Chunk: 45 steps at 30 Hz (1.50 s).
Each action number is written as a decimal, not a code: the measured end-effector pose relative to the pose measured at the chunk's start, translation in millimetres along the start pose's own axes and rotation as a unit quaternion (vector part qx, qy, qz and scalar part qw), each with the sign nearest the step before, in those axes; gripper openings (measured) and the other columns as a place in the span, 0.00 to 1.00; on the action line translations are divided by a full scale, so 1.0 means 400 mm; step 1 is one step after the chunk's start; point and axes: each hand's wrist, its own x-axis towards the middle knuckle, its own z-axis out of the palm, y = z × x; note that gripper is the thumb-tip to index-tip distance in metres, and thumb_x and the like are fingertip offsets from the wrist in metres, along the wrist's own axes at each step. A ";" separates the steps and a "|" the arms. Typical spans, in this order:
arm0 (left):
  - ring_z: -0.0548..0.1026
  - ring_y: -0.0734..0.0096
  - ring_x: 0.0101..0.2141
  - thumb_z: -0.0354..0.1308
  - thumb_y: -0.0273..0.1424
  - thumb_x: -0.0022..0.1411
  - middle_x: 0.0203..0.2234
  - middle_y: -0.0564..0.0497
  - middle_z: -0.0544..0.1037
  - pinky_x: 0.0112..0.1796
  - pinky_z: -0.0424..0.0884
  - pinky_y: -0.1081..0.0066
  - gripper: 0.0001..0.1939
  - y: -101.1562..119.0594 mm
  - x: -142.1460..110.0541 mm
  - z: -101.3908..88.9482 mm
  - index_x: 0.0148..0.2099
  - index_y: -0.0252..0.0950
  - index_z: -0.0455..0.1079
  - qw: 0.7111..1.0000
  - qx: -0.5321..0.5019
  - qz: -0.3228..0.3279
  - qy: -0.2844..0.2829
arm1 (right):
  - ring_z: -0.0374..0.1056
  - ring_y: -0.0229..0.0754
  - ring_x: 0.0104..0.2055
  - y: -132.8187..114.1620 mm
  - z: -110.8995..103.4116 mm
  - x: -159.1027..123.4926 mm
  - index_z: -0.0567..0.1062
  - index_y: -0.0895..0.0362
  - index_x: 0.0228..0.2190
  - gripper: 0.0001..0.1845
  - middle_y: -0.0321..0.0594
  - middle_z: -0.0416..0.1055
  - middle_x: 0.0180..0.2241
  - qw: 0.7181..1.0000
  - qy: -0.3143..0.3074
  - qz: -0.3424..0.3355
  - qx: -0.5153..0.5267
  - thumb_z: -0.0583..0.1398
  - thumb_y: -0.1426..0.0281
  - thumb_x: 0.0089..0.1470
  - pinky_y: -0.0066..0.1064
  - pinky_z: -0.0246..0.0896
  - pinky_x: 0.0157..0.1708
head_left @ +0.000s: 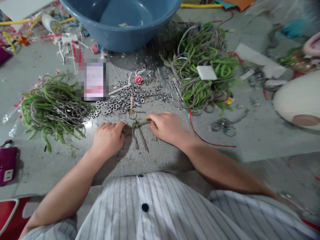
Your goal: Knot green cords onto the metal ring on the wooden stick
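Near the table's front, a knotted cord piece (137,125) is stretched between my two hands, with two grey ends hanging toward me. My left hand (109,137) is closed, thumb and finger pinching the cord's left strand. On the other side, my right hand (167,127) pinches the right strand, which looks olive green. A metal ring (133,115) lies at the top of the knot, beside a small pale stick-like piece (131,104). Many loose metal nuts (116,106) are scattered just beyond my hands.
Green and grey cords lie in a left pile (50,110) and a right pile (207,63). A blue basin (125,36) stands behind. A blurred phone (94,81), a pink rose (138,79), a red cord (200,135) and a purple case (7,163) are around.
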 end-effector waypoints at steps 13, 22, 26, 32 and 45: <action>0.71 0.54 0.38 0.50 0.35 0.64 0.34 0.42 0.75 0.37 0.65 0.60 0.11 0.008 -0.010 -0.010 0.35 0.34 0.70 0.990 0.007 0.001 0.139 | 0.68 0.50 0.41 -0.002 0.009 -0.007 0.76 0.60 0.34 0.11 0.50 0.75 0.40 0.990 0.127 -0.052 0.015 0.55 0.68 0.55 0.38 0.54 0.39; 0.69 0.57 0.33 0.56 0.33 0.61 0.26 0.46 0.73 0.33 0.63 0.62 0.09 0.031 -0.004 0.030 0.30 0.35 0.70 0.984 -0.002 0.097 0.152 | 0.65 0.42 0.32 -0.022 0.025 -0.016 0.75 0.59 0.29 0.14 0.41 0.74 0.29 0.986 0.067 -0.151 -0.005 0.56 0.64 0.60 0.36 0.46 0.38; 0.69 0.60 0.31 0.54 0.27 0.61 0.24 0.48 0.73 0.33 0.63 0.63 0.08 0.023 -0.005 0.032 0.29 0.35 0.70 0.981 -0.009 0.115 0.157 | 0.65 0.40 0.30 -0.019 0.021 -0.013 0.74 0.59 0.28 0.11 0.39 0.74 0.27 0.985 0.044 -0.166 0.016 0.54 0.70 0.59 0.34 0.46 0.37; 0.69 0.63 0.30 0.54 0.25 0.57 0.23 0.49 0.72 0.32 0.62 0.65 0.07 0.013 -0.004 0.021 0.27 0.34 0.70 0.975 -0.042 0.179 0.123 | 0.63 0.38 0.27 -0.012 0.016 -0.012 0.72 0.58 0.24 0.10 0.37 0.72 0.24 0.977 0.036 -0.208 0.032 0.55 0.72 0.55 0.33 0.45 0.36; 0.69 0.66 0.28 0.55 0.26 0.56 0.23 0.51 0.72 0.32 0.64 0.67 0.07 0.012 -0.006 0.010 0.26 0.34 0.68 0.952 -0.120 0.277 0.038 | 0.64 0.38 0.27 -0.007 0.008 -0.013 0.72 0.59 0.23 0.08 0.37 0.71 0.23 0.961 0.017 -0.273 0.047 0.56 0.73 0.52 0.33 0.48 0.35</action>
